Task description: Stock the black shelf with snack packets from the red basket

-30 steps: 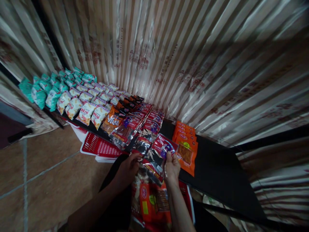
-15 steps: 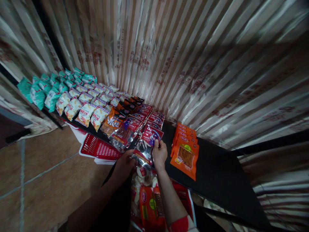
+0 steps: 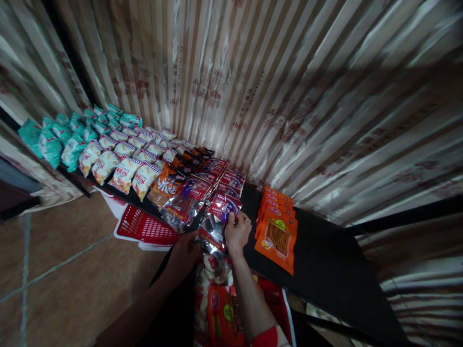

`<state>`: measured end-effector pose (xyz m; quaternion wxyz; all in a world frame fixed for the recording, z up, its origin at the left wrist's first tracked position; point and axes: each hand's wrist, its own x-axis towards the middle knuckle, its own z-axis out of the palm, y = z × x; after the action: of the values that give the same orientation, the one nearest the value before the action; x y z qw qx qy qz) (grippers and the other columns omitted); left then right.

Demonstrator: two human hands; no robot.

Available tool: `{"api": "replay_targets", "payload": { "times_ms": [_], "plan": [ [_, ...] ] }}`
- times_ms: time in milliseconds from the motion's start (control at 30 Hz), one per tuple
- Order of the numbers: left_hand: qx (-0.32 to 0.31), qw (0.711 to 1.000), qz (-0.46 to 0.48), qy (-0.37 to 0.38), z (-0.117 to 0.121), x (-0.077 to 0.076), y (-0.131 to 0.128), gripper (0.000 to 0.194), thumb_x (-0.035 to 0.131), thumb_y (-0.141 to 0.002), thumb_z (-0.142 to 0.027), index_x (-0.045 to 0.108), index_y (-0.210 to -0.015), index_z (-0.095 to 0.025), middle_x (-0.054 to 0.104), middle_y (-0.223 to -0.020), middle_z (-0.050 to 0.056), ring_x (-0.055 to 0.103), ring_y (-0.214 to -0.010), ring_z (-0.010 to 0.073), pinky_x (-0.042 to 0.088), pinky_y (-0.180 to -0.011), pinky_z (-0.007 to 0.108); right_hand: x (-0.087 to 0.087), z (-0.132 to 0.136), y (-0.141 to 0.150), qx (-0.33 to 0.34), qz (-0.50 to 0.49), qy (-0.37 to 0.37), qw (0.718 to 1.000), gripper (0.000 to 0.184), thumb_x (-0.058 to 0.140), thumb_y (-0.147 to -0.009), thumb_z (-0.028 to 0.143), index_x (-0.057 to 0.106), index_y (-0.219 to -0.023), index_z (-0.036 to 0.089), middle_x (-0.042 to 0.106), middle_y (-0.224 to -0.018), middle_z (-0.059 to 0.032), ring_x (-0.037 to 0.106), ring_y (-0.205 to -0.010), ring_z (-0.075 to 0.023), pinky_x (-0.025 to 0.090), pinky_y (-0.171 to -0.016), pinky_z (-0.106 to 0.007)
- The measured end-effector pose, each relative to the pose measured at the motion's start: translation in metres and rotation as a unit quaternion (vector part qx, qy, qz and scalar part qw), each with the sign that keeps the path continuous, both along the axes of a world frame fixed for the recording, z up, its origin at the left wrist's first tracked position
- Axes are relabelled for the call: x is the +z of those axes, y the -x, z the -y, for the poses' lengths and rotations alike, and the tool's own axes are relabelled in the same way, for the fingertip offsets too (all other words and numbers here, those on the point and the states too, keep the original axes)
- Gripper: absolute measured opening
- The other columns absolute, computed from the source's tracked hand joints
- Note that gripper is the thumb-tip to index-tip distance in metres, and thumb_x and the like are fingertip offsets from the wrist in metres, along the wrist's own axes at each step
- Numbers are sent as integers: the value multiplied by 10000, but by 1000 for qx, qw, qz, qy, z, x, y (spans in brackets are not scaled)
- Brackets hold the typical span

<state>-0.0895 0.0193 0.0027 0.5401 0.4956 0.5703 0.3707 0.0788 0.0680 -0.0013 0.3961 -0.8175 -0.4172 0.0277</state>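
A dark red and purple snack packet [image 3: 214,230] with a clear lower window lies at the front of a row of matching packets [image 3: 231,182]. My right hand [image 3: 238,233] grips its right edge, thumb on top. At the lower left corner, the fingers of my left hand [image 3: 185,253] are closed on the packet's edge. Just left is another column of red packets [image 3: 186,200], beside orange-and-black bags [image 3: 165,187]. Orange packets of brown sticks [image 3: 278,236] overlap in a row on the right.
The black shelf [image 3: 325,260] runs along a striped curtain [image 3: 253,82]. White bags [image 3: 125,173] and teal bags [image 3: 50,147] fill its left end. Below are a red basket [image 3: 154,229] and another basket holding an orange packet [image 3: 224,318] and round wrapped items.
The held packet has settled slightly back and left, closer in line with the row behind it. Both hands stay at its edges. The view has shifted a little.
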Motion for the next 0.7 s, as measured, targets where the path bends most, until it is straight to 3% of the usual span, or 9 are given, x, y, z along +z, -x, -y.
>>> {"api": "replay_targets", "payload": {
  "times_ms": [100,200,367,500,633,700],
  "plan": [
    [2,999,-15,-46,0,-5,0,325,522,-709,-256,599,-1010,-164,640,-808,25,612,-755,174,498,-688,303,-3,-1,-1,11,-10,5,1000,412,369,-822,430,609,-992,141,561,-1063,-159,472,-992,-269,348,-843,-360],
    [3,986,-97,-138,3,-3,2,286,489,-739,-216,606,-996,-170,613,-971,65,604,-871,193,503,-776,337,-5,-3,-2,9,-37,15,999,453,350,-817,433,574,-1032,104,575,-1030,-182,491,-981,-277,349,-857,-370],
    [-34,920,-269,-282,13,9,0,341,404,-839,-202,561,-1142,-198,563,-1148,103,567,-1014,228,495,-844,376,-4,-4,-1,7,-69,23,997,437,339,-811,437,561,-1015,121,580,-1020,-174,513,-975,-270,358,-855,-363],
    [-97,884,-274,-365,7,19,-14,351,351,-868,-182,573,-1138,-158,575,-1171,130,528,-1101,227,449,-939,369,-3,-4,-1,5,-76,25,997,413,352,-808,430,554,-1009,131,586,-1011,-168,523,-972,-268,364,-846,-357],
    [-159,856,-266,-415,-16,29,-39,387,334,-871,-169,519,-1207,-120,422,-1376,131,303,-1315,269,332,-1044,443,-2,-4,-1,9,-83,31,996,421,334,-811,435,552,-995,126,590,-1008,-173,535,-973,-276,378,-840,-367],
    [-164,857,-291,-393,-31,30,-54,413,340,-880,-194,463,-1270,-140,363,-1425,98,196,-1358,277,302,-1055,475,-3,-3,-1,11,-91,31,995,439,326,-812,454,547,-1012,132,592,-1013,-164,540,-973,-273,387,-834,-368]
  ]
}}
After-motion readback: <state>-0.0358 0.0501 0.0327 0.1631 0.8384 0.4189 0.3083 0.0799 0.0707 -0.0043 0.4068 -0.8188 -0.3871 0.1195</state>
